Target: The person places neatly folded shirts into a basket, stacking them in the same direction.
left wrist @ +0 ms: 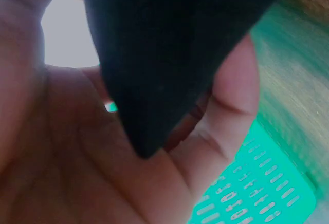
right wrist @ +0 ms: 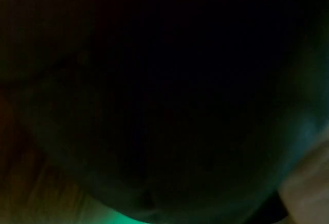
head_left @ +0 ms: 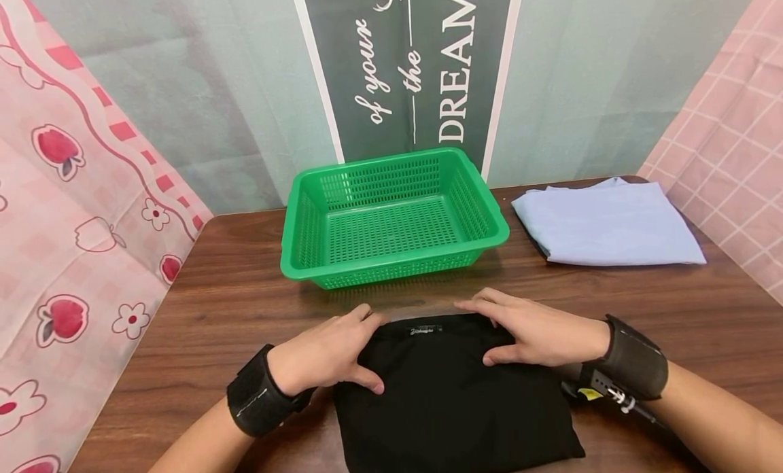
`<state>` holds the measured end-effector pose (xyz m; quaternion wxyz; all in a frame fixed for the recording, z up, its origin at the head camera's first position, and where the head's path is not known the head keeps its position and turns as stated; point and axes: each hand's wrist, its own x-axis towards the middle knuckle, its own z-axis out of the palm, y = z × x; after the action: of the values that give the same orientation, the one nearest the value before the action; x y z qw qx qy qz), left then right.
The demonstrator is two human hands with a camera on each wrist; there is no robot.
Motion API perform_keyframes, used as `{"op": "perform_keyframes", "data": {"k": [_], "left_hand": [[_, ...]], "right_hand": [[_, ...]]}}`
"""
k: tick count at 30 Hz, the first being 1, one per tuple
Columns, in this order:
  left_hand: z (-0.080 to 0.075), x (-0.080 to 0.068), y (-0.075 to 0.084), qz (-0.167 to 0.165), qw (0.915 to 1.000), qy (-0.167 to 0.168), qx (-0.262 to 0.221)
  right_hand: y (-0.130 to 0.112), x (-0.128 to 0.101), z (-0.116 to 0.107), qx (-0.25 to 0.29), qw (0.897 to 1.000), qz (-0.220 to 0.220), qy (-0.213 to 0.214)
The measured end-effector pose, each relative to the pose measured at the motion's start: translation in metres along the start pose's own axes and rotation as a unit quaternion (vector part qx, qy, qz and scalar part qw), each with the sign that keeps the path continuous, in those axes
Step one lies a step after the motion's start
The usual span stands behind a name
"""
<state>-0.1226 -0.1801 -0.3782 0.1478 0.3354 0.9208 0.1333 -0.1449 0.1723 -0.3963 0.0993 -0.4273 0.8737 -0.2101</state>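
Note:
A folded black garment (head_left: pixel 453 398) lies on the table nearest the person, a small white-lettered label (head_left: pixel 425 330) at its far edge. My left hand (head_left: pixel 330 351) rests at its far left corner, thumb on the cloth and fingers curved loosely along the edge. In the left wrist view the black corner (left wrist: pixel 154 70) points into the palm, hiding some fingers. At the far right part my right hand (head_left: pixel 538 327) touches the cloth, thumb spread from the fingers and index finger reaching past the edge. Dark cloth fills most of the right wrist view.
A green perforated basket (head_left: pixel 394 266) stands behind the garment, nothing inside it. Folded light blue cloth (head_left: pixel 612 225) lies at the back right, with a dark edge beneath it. A patterned curtain wall (head_left: pixel 257 106) backs the wooden table (head_left: pixel 208 283).

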Motion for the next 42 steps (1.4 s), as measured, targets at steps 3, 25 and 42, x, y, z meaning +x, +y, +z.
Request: {"op": "perform_keyframes", "data": {"k": [3,25,42], "left_hand": [[0.000,0.001,0.000,-0.001,1.0000,-0.002,-0.001],[-0.001,0.001,0.001,0.034,0.9976,-0.021,-0.057],[-0.003,-0.001,0.006,0.065,0.9964,-0.034,-0.043]], "right_hand": [[-0.002,0.000,-0.001,0.018,1.000,0.022,-0.009],[-0.012,-0.003,-0.007,0.035,0.997,0.048,-0.056],[-0.012,-0.004,-0.007,0.119,0.976,0.110,-0.147]]}}
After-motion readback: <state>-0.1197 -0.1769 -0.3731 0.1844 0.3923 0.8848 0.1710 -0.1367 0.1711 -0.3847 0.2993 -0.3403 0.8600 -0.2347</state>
